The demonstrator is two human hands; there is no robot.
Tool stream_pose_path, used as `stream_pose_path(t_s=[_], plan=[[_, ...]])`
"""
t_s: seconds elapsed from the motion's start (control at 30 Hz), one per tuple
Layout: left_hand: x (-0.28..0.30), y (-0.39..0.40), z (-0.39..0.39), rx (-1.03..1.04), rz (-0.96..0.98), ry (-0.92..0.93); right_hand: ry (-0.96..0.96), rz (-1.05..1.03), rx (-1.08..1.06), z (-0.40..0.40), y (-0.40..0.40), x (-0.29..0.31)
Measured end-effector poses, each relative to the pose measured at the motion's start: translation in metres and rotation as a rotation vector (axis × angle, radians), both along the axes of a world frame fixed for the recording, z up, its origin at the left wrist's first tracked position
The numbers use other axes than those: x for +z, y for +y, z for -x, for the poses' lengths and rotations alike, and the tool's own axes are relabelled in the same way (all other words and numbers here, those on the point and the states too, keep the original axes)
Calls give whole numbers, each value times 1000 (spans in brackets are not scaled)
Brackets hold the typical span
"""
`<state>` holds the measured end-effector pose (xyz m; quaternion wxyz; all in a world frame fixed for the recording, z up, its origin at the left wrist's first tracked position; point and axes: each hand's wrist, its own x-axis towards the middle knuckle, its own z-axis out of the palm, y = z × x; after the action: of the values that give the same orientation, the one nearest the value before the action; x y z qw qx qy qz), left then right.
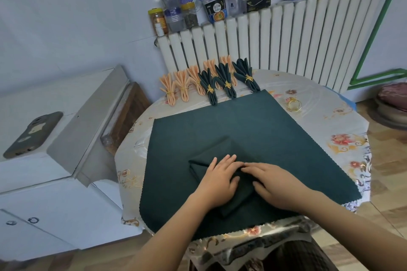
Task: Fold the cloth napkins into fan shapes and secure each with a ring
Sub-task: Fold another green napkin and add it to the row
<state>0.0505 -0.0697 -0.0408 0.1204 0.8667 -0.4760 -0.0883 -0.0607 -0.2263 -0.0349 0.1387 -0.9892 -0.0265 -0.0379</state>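
Dark green napkin [253, 130] spread flat on the desk [343, 145], its near corner folded into pleats under both hands. Left hand [217, 179] lies on the pleated fold, fingers fairly straight, pressing down. Right hand [275, 180] likewise flat, fingertips meeting the left's. Loose gold ring [294, 104] far right of the cloth. Finished fans in a far row: peach napkins [182, 86] and green ringed napkins [226, 83].

Round floral-covered table [343, 145] under 1 spread green napkin [253, 121], 8 ringed fans, 1 loose gold ring [294, 105].
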Motion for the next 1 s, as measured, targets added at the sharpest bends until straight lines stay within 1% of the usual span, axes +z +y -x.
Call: stream_pose_path(t_s=[0.07,0.13,0.27,0.4,0.5,0.57,0.6,0.67,0.7,0.73,0.77,0.8,0.83,0.87,0.93,1.0], plan=[[-1,2,-3,10,-69,-39,-10,21,-47,-1,7,-13],[-3,6,-7,25,-148,-85,-62,34,-66,-1,7,-22],[-4,14,-15,110,-220,-103,-134,58,-86,-5,6,-24],[-9,22,-21,256,-221,-98,-233,56,-107,-5,7,-25],[-12,26,-22,276,-184,-75,-294,45,-125,-5,10,-29],[-12,26,-23,257,-187,-63,-336,17,-136,-7,10,-31],[-10,26,-23,249,-190,-58,-344,-39,-148,-8,10,-32],[-9,27,-25,195,-182,-90,-340,-224,-221,-12,10,-32],[-9,27,-26,138,-130,-122,-303,-308,-255,-14,9,-30],[-12,27,-27,67,-29,-139,-265,-351,-287,-16,9,-27],[-13,30,-28,14,76,-105,-243,-355,-299,-20,10,-26],[-13,31,-27,-17,131,-41,-234,-352,-302,-22,9,-26],[-13,33,-26,-29,138,12,-235,-353,-305,-23,9,-27],[-13,36,-25,-33,115,34,-242,-353,-303,-23,9,-26],[-12,43,-25,-62,37,-25,-276,-343,-290,-21,10,-26],[-10,45,-27,-95,-3,-48,-349,-264,-237,-18,8,-27]])
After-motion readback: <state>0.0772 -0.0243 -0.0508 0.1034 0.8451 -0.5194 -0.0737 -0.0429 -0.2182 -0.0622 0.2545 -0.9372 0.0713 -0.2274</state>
